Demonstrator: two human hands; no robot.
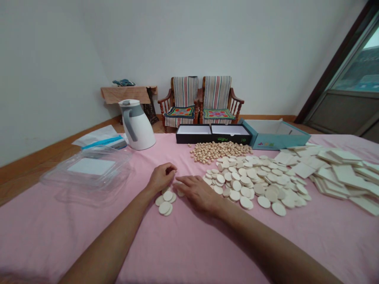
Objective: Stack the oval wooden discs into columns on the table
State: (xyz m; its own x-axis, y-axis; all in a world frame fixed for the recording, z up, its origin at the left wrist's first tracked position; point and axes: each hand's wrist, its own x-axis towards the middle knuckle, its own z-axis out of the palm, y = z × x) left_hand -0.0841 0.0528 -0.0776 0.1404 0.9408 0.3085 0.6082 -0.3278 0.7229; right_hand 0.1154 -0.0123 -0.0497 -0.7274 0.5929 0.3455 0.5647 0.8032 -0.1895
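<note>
The only view looks out from the person's head at the near side of the table (183,252), facing forward and down. The left hand (160,178) and right hand (199,192) are close, the chairs (217,92) well beyond the far edge.

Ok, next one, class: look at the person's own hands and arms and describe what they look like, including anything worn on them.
The left hand and right hand are ungloved. Both forearms show without sleeves, and neither wrist carries a visible watch or bracelet. Rings can't be ruled out.

A pink-covered table (189,252) carries wooden discs (245,180), squares (343,169), boxes (213,136) and a jug (138,128).
</note>
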